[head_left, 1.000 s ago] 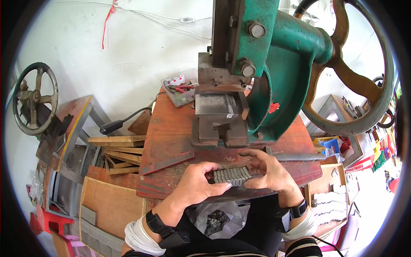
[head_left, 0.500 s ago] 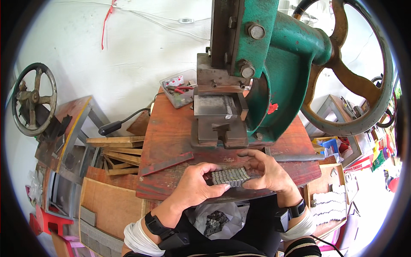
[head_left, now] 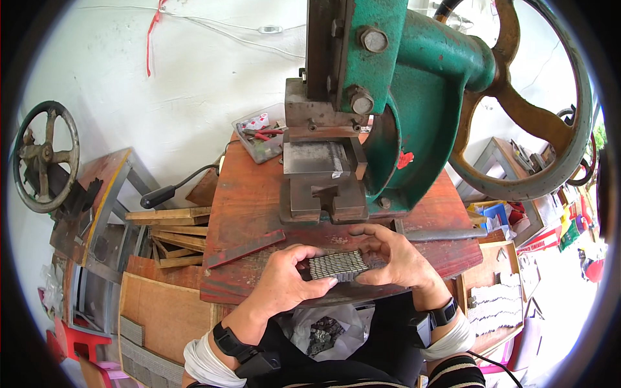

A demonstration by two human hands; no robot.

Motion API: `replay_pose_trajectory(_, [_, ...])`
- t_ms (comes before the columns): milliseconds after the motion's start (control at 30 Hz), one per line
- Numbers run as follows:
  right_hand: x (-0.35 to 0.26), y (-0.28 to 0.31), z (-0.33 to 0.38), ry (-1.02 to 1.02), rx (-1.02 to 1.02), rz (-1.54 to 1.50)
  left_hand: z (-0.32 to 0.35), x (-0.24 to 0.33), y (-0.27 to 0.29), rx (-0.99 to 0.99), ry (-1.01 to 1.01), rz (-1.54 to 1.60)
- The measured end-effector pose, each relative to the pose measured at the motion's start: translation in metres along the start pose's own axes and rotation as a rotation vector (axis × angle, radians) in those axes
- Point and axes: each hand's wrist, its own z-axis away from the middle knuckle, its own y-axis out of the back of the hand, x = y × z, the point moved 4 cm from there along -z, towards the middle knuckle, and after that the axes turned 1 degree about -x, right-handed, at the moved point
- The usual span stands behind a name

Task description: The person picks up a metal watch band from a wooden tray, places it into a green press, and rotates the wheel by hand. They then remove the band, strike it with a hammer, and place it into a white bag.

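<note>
A block of small grey metal pieces, packed in even rows, is held level between my hands above the near edge of the wooden table. My left hand grips its left end, the thumb lying along the front side. Around the right end curls my right hand; its thumb rests at the front right corner and its index finger is raised behind. The fingers beneath and behind the block are partly hidden. Just beyond stands a green hand press with a slotted steel die block under its ram.
A dark reddish bar lies left on the table, a grey-handled tool right. A plastic tray of tools sits behind. Below hangs a white bag with dark scraps. Wooden trays flank the table.
The whole view has shifted slightly, so the press and table appear further left. Both hands keep their hold on the block, with barely any change in finger position.
</note>
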Motion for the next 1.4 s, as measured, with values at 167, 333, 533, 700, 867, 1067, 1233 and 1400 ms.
replay_pose_trajectory(167, [0.004,-0.012,-0.004,0.241,0.050,0.525,0.009,-0.010,0.004,0.089,-0.312,-0.369])
replay_pose_trajectory(333, [0.018,-0.017,0.000,0.286,0.074,0.713,0.014,-0.012,-0.007,0.127,-0.375,-0.854])
replay_pose_trajectory(533, [0.018,-0.018,0.000,0.300,0.050,0.744,0.012,-0.019,-0.008,0.155,-0.346,-0.802])
replay_pose_trajectory(700, [0.018,-0.017,0.001,0.237,0.093,0.685,0.011,-0.019,-0.003,0.117,-0.323,-0.739])
replay_pose_trajectory(867, [0.006,-0.033,0.008,0.320,0.124,0.890,0.010,-0.019,-0.008,0.127,-0.325,-0.793])
replay_pose_trajectory(1067, [0.001,-0.063,0.020,0.447,0.192,1.386,0.012,-0.022,-0.006,0.184,-0.348,-0.780])
replay_pose_trajectory(1233, [0.009,-0.050,0.025,0.499,0.372,1.416,0.012,-0.022,-0.007,0.181,-0.361,-0.773])
replay_pose_trajectory(1400, [0.004,-0.058,0.021,0.484,0.278,1.450,0.012,-0.020,-0.007,0.174,-0.355,-0.777])
